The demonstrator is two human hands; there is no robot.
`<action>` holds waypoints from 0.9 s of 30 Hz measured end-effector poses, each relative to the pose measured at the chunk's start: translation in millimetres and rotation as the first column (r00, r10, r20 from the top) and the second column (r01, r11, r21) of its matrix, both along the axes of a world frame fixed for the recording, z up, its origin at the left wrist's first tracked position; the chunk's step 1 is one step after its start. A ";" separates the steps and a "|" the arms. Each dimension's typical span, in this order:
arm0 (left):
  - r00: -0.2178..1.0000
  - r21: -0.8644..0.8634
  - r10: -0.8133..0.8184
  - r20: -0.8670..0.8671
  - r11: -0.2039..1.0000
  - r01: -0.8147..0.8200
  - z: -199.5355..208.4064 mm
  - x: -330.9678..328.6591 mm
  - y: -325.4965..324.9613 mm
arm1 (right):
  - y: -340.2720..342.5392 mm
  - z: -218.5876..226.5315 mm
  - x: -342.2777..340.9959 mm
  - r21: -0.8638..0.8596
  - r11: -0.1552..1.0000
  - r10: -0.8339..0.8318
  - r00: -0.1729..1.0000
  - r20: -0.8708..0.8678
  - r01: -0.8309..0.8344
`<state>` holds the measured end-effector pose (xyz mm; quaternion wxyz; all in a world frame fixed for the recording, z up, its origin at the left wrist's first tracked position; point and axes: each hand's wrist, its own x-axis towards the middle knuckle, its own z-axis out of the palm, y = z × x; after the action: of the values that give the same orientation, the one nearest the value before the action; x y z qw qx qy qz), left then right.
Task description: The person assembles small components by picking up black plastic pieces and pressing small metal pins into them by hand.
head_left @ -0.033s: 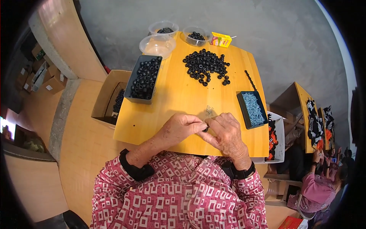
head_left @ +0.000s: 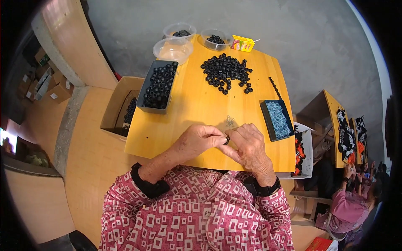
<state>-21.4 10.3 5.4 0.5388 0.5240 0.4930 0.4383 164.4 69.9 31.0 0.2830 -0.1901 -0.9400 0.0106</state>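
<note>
My left hand (head_left: pixel 200 141) and my right hand (head_left: pixel 248 147) meet over the table's near edge, fingertips pinched together. Between them is a small black ring-shaped part (head_left: pixel 227 140), mostly hidden by the fingers. Just beyond the hands lies a little cluster of tiny greyish pieces (head_left: pixel 230 121). Farther off, a loose heap of black ring-shaped parts (head_left: pixel 226 70) is spread on the yellow wooden table (head_left: pixel 194 98). A dark bin (head_left: pixel 155 110) full of similar black parts stands on the left. To the right, a black tray (head_left: pixel 273 134) holds many tiny clear-bluish pieces.
Clear plastic bowls (head_left: pixel 172 51) and a yellow drink carton (head_left: pixel 242 43) line the far edge. A thin black strip (head_left: pixel 274 88) lies beyond the tray. Boxes (head_left: pixel 109 109) flank the table, a white one (head_left: pixel 307 150) at right. Another person (head_left: pixel 349 209) sits far right.
The small black part shows slightly more between my fingertips. Otherwise both hands and everything on the table stay in place.
</note>
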 end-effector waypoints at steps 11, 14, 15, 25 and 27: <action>0.997 -0.028 -0.044 -0.059 0.999 0.042 4.1 -2.5 -0.3 | -2.0 -0.6 -0.2 0.030 0.999 -0.017 0.999 -0.028 0.018; 0.998 -0.013 -0.038 -0.044 0.999 0.038 3.8 -2.1 -0.4 | -3.5 -0.2 0.1 0.042 0.998 -0.045 0.999 -0.024 0.046; 0.996 -0.011 -0.036 -0.082 0.999 0.035 3.4 -2.0 -0.2 | -4.1 -0.9 -0.2 0.051 0.998 -0.041 0.999 -0.026 0.042; 0.993 0.030 -0.030 -0.112 0.999 0.034 -0.2 -2.2 0.5 | -7.1 9.5 7.9 -0.226 0.974 0.002 0.991 -0.131 -0.032; 0.995 0.030 -0.041 -0.086 0.999 0.044 -2.4 -1.7 -0.1 | -5.7 7.4 12.7 -0.368 0.928 -0.005 0.989 -0.149 -0.051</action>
<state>-23.0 10.2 3.0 0.5182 0.5612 0.4971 0.4117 177.1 64.2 38.4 0.3104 -0.2279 -0.8997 0.2054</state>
